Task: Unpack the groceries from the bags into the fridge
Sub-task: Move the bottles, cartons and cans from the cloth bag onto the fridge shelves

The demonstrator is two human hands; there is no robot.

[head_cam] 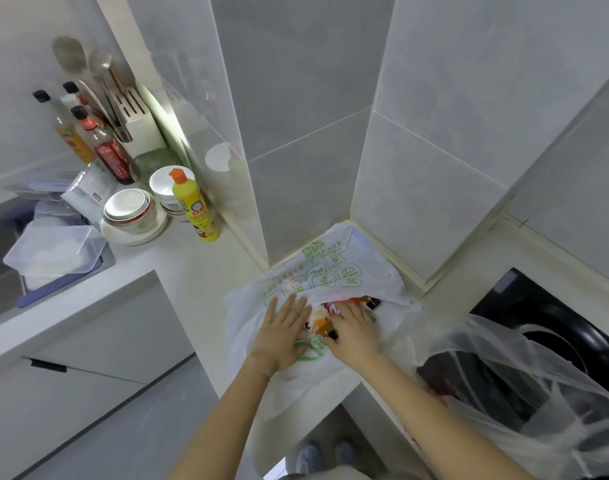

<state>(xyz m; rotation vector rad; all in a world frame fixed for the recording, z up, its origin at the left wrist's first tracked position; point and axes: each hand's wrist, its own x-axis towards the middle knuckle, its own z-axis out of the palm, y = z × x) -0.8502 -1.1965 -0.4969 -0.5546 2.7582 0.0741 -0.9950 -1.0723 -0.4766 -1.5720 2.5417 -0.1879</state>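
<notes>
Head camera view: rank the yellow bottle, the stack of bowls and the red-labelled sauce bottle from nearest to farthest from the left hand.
From the left hand:
1. Yellow bottle, up and to the left.
2. Stack of bowls, left of that bottle.
3. Red-labelled sauce bottle, behind the bowls, near the back.

1. White bag (330,268): green printed characters and boxed icons, upside down, too blurred to read;
2. Yellow bottle (194,209): coloured label, lettering illegible;
3. Dark sauce bottle (112,157): red label, writing too small to read.
</notes>
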